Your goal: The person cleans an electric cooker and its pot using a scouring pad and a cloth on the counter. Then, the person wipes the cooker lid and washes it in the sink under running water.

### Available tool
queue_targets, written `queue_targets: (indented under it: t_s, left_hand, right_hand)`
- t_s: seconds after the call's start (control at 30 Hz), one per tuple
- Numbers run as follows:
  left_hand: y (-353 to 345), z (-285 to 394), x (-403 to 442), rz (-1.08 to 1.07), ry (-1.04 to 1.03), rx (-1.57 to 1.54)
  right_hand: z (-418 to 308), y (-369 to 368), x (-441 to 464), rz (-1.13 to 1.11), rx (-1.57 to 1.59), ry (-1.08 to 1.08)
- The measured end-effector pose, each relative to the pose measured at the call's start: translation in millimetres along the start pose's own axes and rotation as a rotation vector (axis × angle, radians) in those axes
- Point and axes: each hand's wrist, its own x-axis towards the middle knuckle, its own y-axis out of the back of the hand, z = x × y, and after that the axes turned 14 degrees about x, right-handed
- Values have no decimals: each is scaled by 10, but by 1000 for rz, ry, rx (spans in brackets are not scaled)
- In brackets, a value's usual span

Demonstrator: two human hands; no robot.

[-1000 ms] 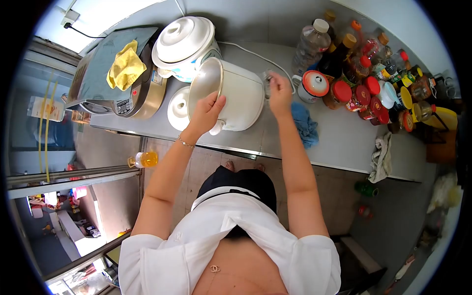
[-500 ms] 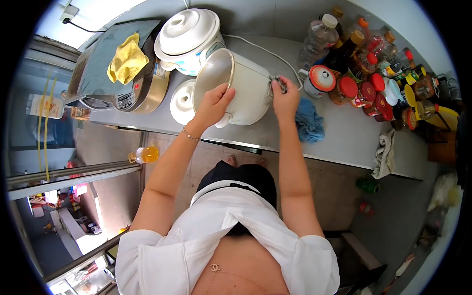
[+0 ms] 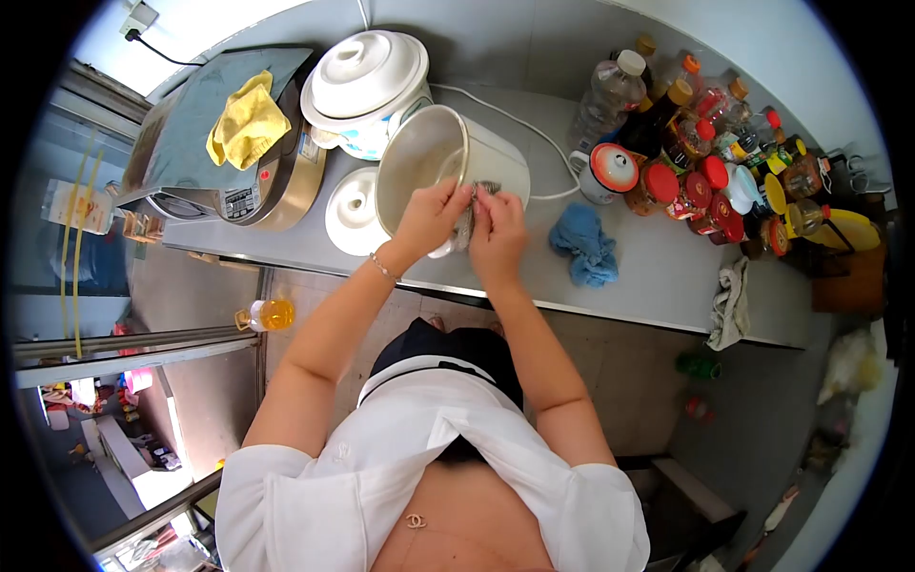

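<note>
A cream inner pot (image 3: 505, 157) lies tilted on the counter, its mouth turned to the left. My left hand (image 3: 429, 221) is closed on the rim at the near side. Against the pot's outer wall, close beside my left hand, my right hand (image 3: 497, 234) pinches a grey metallic scouring pad (image 3: 463, 229). The pad is partly hidden by my fingers. A white lid (image 3: 354, 212) rests on the counter just left of the pot's mouth.
Behind the pot stands a lidded white cooker (image 3: 367, 76). A yellow cloth (image 3: 250, 122) lies on the covered rice cooker (image 3: 294, 181) at left. To the right are a blue cloth (image 3: 583, 245), an enamel mug (image 3: 608, 172), several jars and bottles, and a grey rag (image 3: 730, 303).
My right hand has moved left with the scouring pad, from the pot's base end to near the rim beside my left hand. The pot has tilted, its base swinging slightly.
</note>
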Motion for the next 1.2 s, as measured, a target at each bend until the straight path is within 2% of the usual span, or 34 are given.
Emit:
queue_targets:
  t_s: [0.03,0.07,0.17,0.23,0.27,0.37,0.4,0.5,0.53,0.63,0.67,0.77,0.8,0.93,1.03,1.1,1.2]
  left_hand:
    - [12,2,-51,-11,29,3]
    - [37,13,-62,-12,50,8]
    - [-4,-47,-77,53,31,-60]
    - [-74,-92,-81,165,-17,-172]
    - [-75,-102,-91,135,2,-135]
    - [-65,-102,-150,73,17,-35]
    - [-71,-36,-222,60,-8,-17]
    - [-176,24,-252,90,-2,-155]
    - [-184,17,-230,92,15,-187]
    - [-171,36,-226,71,13,-156]
    - [-179,62,-235,65,2,-130]
    - [-245,99,-257,114,-62,-171]
    - [-239,92,-261,92,-35,-200]
    - [-125,92,-218,52,62,-299]
    - [-176,58,-228,163,-67,-302]
    - [-195,-50,-200,103,-29,-362]
    - [-81,-8,-262,53,41,-453]
  right_hand:
    - [-57,-22,-48,-5,61,4]
    - [219,4,52,60,-154,54]
    - [41,60,149,0,-124,-93]
    - [-204,-70,-4,-43,-58,13]
    - [-284,-134,-105,-70,-22,52]
    - [235,123,209,105,-230,-120]
    - [237,170,204,117,-177,-173]
    - [-241,44,-11,-72,-164,99]
    - [-431,-35,-68,-62,-88,35]
    - [37,189,277,108,-341,12]
    - [71,300,372,117,-249,-142]
    - [-104,191,216,-63,-333,53]
    - [-359,100,125,-100,-221,77]
    - [-261,158,410,-29,-355,-49]
    - [-397,99,367,-158,-338,34]
    - [-522,24,334,-195,-339,94]
    - [-450,37,526,-163,-417,65]
